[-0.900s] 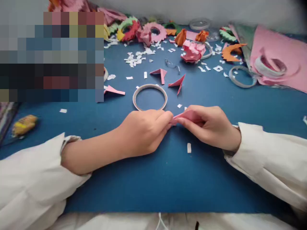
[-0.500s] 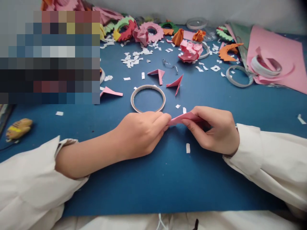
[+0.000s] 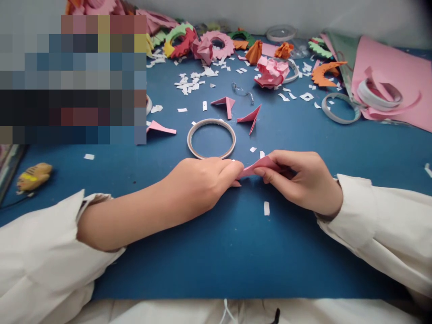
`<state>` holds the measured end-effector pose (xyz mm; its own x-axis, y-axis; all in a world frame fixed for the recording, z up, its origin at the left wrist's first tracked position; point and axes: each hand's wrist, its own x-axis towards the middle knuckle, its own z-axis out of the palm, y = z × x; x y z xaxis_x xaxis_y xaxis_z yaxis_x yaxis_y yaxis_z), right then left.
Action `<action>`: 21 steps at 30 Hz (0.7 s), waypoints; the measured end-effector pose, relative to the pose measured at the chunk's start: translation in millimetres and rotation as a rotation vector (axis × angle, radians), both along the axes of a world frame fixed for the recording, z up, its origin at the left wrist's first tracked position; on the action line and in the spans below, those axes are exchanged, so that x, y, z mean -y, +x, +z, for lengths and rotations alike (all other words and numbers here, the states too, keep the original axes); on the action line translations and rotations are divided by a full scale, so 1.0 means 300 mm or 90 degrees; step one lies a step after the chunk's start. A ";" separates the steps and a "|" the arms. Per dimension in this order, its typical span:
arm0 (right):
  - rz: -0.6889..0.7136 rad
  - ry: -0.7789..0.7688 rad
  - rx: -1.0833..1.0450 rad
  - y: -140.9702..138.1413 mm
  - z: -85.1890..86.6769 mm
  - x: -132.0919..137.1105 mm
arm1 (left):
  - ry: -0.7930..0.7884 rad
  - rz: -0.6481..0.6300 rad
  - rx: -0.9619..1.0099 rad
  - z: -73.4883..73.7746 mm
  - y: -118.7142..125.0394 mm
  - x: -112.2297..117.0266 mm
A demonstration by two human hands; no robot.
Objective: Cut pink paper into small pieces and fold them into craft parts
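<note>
Both arms reach in from the near corners, angled toward each other, so that the hands meet near the middle of the scene with a small gap between their fingertips. The left forearm is long and bare, slanting to the right and toward the far side; its pale sleeve ends well short of the wrist. The left hand shows its back, the fingers bunched to the right in a pinch and largely hidden, one tip peeking out below. The right hand points left, its thumb on the near side pressed toward the curled index finger. The right wrist is bent slightly, the other sleeve reaching almost to it.
</note>
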<state>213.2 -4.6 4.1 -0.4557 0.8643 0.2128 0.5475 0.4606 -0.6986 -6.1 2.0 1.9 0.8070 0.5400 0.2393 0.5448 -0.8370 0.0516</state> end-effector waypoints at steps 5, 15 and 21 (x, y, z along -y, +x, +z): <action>-0.015 -0.017 -0.019 0.001 0.011 0.001 | 0.022 -0.048 0.031 -0.018 -0.007 -0.013; -0.035 0.096 -0.023 0.007 0.007 0.012 | -0.076 -0.042 0.157 -0.024 0.001 -0.006; 0.049 -0.018 -0.087 0.011 0.013 0.005 | -0.218 -0.024 0.218 -0.015 -0.005 -0.002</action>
<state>216.4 -6.2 7.9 -0.4886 0.8347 0.2540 0.4106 0.4769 -0.7772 -7.6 2.5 -2.6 0.7334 0.6055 0.3090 0.4172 -0.7599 0.4985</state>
